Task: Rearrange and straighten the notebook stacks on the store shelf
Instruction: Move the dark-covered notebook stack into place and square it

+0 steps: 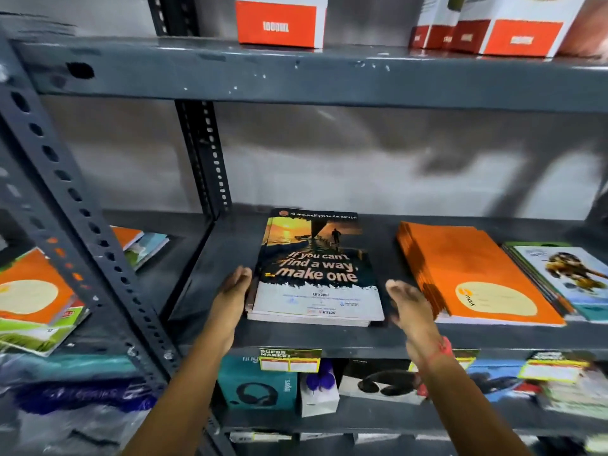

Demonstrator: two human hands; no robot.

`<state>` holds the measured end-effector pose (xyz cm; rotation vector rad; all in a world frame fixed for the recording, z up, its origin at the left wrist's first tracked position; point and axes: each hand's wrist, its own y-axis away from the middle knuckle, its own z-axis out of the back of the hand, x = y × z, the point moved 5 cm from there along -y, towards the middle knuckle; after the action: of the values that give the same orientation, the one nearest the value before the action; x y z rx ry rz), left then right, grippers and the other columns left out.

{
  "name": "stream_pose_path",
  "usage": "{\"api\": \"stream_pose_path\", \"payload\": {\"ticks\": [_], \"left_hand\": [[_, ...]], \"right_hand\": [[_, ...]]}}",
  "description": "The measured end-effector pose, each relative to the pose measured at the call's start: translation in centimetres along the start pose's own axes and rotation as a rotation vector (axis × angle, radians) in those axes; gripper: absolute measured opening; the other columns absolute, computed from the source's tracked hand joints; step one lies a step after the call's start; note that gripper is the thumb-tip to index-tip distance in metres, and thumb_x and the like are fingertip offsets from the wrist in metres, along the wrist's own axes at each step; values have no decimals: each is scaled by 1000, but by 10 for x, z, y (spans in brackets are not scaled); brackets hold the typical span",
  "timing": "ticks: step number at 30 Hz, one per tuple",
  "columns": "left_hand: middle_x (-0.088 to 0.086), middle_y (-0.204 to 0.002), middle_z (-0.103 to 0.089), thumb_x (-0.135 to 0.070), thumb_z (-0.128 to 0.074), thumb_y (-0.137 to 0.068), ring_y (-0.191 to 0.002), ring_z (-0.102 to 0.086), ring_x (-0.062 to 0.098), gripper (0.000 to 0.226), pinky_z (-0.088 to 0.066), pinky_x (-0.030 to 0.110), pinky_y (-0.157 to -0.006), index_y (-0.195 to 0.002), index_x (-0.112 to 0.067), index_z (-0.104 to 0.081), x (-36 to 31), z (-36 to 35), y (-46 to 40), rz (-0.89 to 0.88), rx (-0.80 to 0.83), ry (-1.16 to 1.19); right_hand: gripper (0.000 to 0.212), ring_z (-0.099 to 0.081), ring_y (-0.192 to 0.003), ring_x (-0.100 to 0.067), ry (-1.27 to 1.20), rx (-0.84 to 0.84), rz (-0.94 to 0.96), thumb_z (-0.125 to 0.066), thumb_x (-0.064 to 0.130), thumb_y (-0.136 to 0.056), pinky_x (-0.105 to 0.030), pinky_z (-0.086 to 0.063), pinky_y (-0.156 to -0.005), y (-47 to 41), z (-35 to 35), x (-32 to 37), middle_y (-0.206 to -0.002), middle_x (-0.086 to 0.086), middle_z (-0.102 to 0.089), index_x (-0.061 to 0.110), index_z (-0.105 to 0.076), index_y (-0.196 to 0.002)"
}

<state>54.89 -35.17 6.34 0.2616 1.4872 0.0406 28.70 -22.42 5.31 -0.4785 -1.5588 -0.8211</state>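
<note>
Left hand (pixel 234 291) lies flat against the sunset notebook stack (pixel 314 268); right hand (pixel 411 307) hovers spread, seemingly just clear of it.

1. Dark grey metal shelf (pixel 296 337).
2. Middle notebook stack (pixel 314 271) — top cover shows an orange sunset over dark water, cream lettering, and a white lower band.
3. Plain orange notebook stack (pixel 473 274) with a pale yellow oval label.
4. Rightmost stack (pixel 566 278) — light blue cover, brown figure.
5. Red-orange and white boxes (pixel 279 23) above.
</note>
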Motion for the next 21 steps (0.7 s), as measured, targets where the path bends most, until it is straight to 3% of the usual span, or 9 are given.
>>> {"api": "stream_pose_path", "payload": {"ticks": [2,6,8,9,12,15,18,20,21], "left_hand": [[8,-149,-38,-66,-44,-77,-136,-36,23,80,-24,44,-117,-136,-13,-40,6,-2,-4,39,29,101],[0,-146,-41,-59,-25,-86,-133,-38,17,65,-25,39,-116,-141,-24,-32,14,-17,5,70,119,256],[-1,-147,-40,-61,-25,-84,-135,-36,16,66,-23,37,-116,-141,-29,-30,18,-19,6,61,125,257],[-1,-148,-38,-59,-24,-86,-136,-34,16,63,-21,36,-117,-141,-30,-30,18,-19,6,49,121,252],[-3,-151,-33,-52,-25,-91,-139,-29,15,54,-16,38,-119,-141,-30,-30,21,-19,0,31,102,238],[-1,-151,-34,-51,-28,-91,-139,-30,16,52,-15,41,-119,-139,-31,-35,26,-17,-4,29,118,212],[4,-146,-42,-52,-30,-88,-132,-40,18,58,-29,34,-110,-138,-23,-38,20,-12,-11,18,189,276],[3,-147,-40,-53,-27,-89,-131,-41,20,61,-32,34,-107,-140,-22,-36,13,-10,-22,46,229,271],[1,-149,-38,-54,-24,-90,-132,-40,20,60,-31,36,-108,-141,-24,-34,10,-9,-30,68,234,252]], "right_hand": [[50,-40,-133,-24,-64,47,-16,-48,39,-89,-43,-28,-110,-6,-5,3,-142,-5,-46,13,-46,-133],[65,-41,-130,-14,-93,194,-6,-37,64,-82,-36,-22,-115,-9,-29,-8,-137,3,-51,24,-47,-131],[94,-38,-135,-15,-96,251,-17,-44,82,-61,-41,-21,-117,-9,-42,-18,-145,2,-44,27,-43,-137],[99,-34,-137,-16,-99,270,-21,-44,85,-58,-43,-20,-118,-9,-48,-20,-149,2,-39,29,-38,-139],[78,-27,-141,-15,-94,290,-2,-38,73,-75,-44,-15,-119,-9,-51,-19,-152,6,-31,33,-30,-142],[97,-39,-135,-16,-109,307,-20,-46,86,-53,-44,-23,-116,-12,-48,-22,-146,5,-44,38,-38,-137],[50,-66,-99,-7,-135,364,-37,-36,62,-83,-33,-48,-93,-15,-45,-12,-106,9,-70,33,-58,-117],[32,-65,-77,0,-173,355,-56,-28,47,-93,-22,-50,-74,-29,-44,-8,-86,14,-67,34,-56,-97],[31,-61,-75,1,-199,333,-62,-25,44,-95,-20,-48,-74,-35,-45,-5,-82,14,-64,34,-55,-93]]}}
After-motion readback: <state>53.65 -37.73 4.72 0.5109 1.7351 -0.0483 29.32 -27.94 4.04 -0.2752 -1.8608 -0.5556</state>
